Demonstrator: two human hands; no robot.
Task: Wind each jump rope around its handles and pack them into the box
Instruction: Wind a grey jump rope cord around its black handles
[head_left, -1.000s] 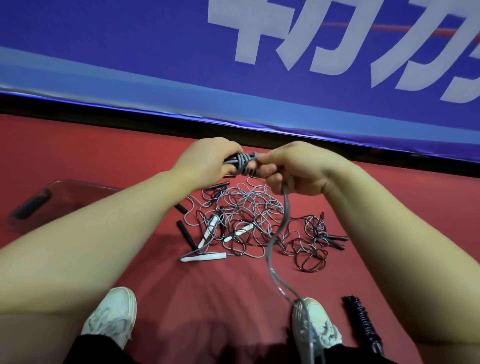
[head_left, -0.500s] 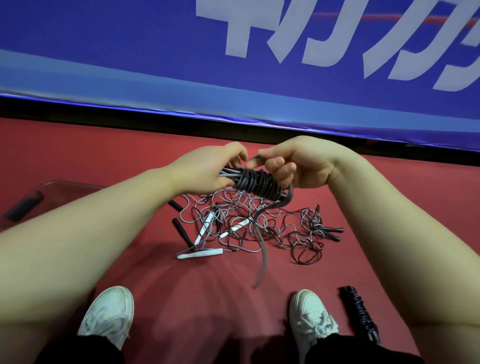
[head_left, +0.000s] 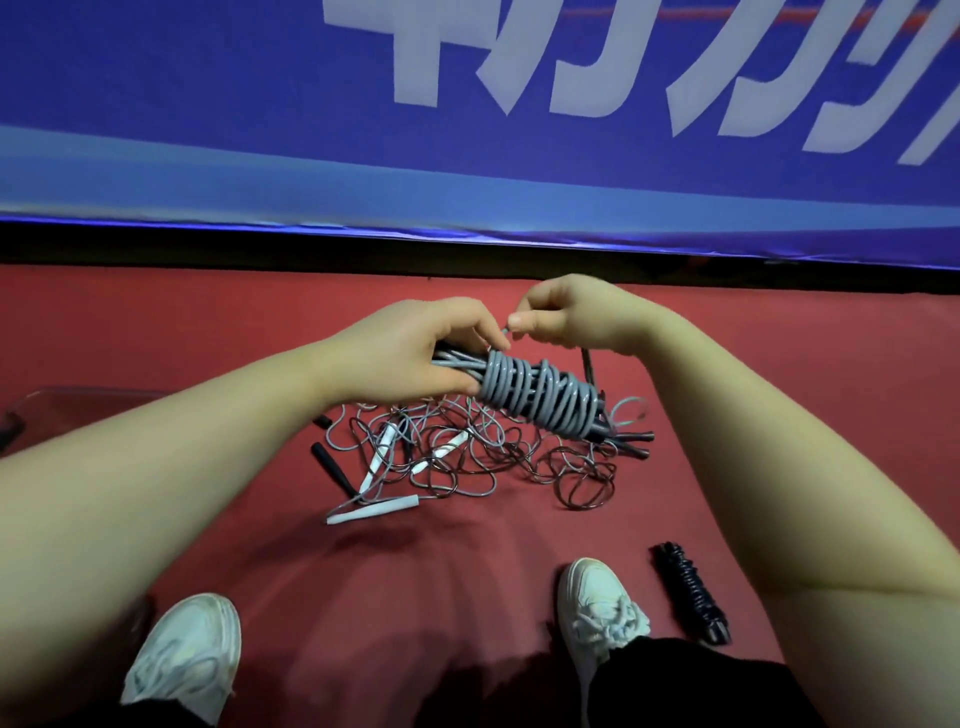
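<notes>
Hands: left hand (head_left: 415, 358) grips grey rope (head_left: 540, 400), right hand (head_left: 566, 317) pinches its end
Done: black bundle (head_left: 691, 592) wound
Remaining: pile (head_left: 467, 452), boxing

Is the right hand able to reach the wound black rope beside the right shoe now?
Probably not yet: the right hand pinches the grey rope end. Once free, nothing on the floor blocks the black rope.

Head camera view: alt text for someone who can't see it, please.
A left hand grips a grey jump rope wound into a tight bundle while the right hand pinches its loose end. Below, tangled ropes lie on a red floor; a wound black rope lies beside the right shoe.
</notes>
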